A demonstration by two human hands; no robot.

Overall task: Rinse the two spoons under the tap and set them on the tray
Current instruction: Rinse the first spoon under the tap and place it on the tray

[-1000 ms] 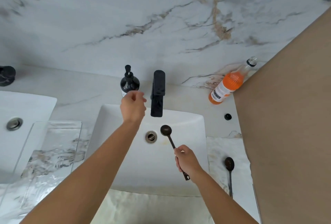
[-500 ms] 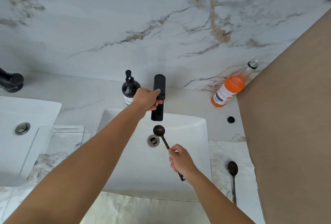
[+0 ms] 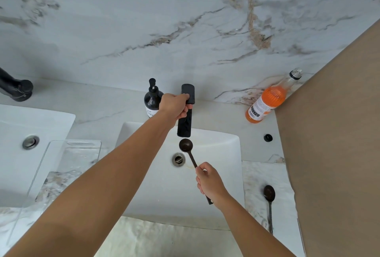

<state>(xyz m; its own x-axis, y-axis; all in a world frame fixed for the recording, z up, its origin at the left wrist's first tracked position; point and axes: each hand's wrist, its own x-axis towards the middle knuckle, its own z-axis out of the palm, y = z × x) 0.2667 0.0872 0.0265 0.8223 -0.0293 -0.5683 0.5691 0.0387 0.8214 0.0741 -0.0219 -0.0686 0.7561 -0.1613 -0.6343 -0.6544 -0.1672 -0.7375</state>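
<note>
Marble counter and wall, with 1 white sink (image 3: 226, 174) as landmark. Just right of the sink, on the counter: spoon 2 (image 3: 269, 197), dark, slim, lying flat, untouched. Over the sink bowl: right hand (image 3: 209, 182) clenched round the handle of spoon 1 (image 3: 186, 145), bowl up, directly under the spout, above the drain. Left of the sink: clear tray (image 3: 61, 166), holding no spoon yet. At the sink's back edge: left hand (image 3: 174, 106) gripping the black tap (image 3: 186, 112) lever. No water visible. Likely step: opening the tap for rinse 1. Next: lift the lever, keep the spoon bowl in the stream.
</note>
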